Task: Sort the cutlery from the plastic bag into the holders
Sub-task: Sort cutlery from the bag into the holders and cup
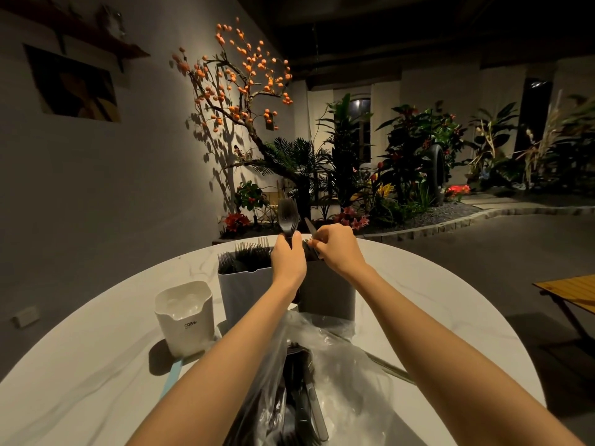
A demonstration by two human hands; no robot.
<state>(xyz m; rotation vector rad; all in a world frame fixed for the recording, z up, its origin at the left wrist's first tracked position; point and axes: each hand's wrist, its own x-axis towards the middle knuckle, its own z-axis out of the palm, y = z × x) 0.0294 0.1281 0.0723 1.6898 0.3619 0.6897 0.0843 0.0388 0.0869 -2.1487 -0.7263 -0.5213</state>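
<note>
My left hand (287,256) grips a bunch of black plastic cutlery, a spoon and fork heads (288,217) sticking up above the fist. My right hand (335,247) pinches a black knife (310,227) over the dark holder (326,289). Beside it on the left, the grey holder (243,292) is packed with black forks (246,257). A white holder (184,317) stands further left, with clear plastic pieces inside. The clear plastic bag (335,381) lies open near me with more black cutlery (299,391) in it.
Everything stands on a round white marble table (96,365). A light blue strip (170,376) lies by the white holder. A wooden folding table (573,291) stands at the right. Plants and an orange-fruited tree (238,91) fill the background by the wall.
</note>
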